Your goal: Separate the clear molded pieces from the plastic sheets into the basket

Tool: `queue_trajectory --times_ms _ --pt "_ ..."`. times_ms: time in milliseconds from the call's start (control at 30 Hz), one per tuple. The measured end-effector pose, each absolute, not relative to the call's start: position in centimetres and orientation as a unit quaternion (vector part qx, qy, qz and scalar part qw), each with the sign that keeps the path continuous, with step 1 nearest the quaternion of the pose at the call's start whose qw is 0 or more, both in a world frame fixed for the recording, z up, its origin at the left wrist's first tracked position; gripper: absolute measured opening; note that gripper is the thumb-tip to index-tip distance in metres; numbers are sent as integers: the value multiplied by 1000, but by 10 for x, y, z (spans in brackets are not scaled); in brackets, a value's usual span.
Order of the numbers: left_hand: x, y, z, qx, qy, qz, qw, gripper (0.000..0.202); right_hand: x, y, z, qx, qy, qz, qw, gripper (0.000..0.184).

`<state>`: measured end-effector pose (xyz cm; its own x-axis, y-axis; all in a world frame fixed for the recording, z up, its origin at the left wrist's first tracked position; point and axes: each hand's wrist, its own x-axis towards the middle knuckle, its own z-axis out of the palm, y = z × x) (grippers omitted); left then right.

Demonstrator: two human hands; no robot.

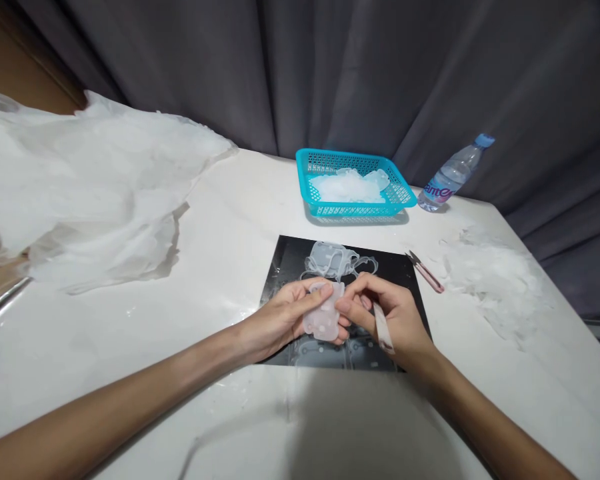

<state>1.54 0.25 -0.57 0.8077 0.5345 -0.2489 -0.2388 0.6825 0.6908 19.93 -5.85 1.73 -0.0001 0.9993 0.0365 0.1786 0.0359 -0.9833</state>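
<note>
My left hand [300, 307] is closed around a translucent, frosted soft plastic piece [324, 320] with rounded corners, its thumb lying across the top. At the piece's right edge, the thumb and forefinger of my right hand [387, 303] are pinched together; whether they grip the edge itself is hard to see. A pale, slim strip-like object [383, 328] is tucked in the right palm, its kind unclear. Both hands are over a black mat [285, 267]. Another clear piece [327, 259] with thin curled trimmings lies on the mat beyond them, and more clear pieces [320, 353] lie nearer me.
A blue basket [355, 210] with translucent pieces stands at the back, beside a water bottle [450, 177]. Thread snips [426, 272] lie right of the mat, near a heap of clear scraps [500, 283]. A big white plastic bag [90, 193] covers the left side of the table.
</note>
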Motion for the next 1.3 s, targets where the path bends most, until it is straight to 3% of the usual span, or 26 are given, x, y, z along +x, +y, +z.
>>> queue_trajectory --times_ms 100,267,367,667,867,1300 --pt "14 5 -6 301 223 237 896 29 207 -56 20 -549 -588 406 433 26" --pt "6 10 -1 215 190 211 934 82 227 -46 16 -581 -651 312 376 19" --pt "3 10 5 219 170 213 937 99 232 -41 7 -582 -656 313 364 19" --pt "2 0 19 283 161 201 924 98 228 -39 -9 -582 -668 301 353 16" --pt "5 -5 20 287 149 193 926 103 225 -45 -4 -538 -732 240 342 46" --pt "4 -2 14 231 87 183 952 120 221 -44 -10 -493 -747 250 370 39"
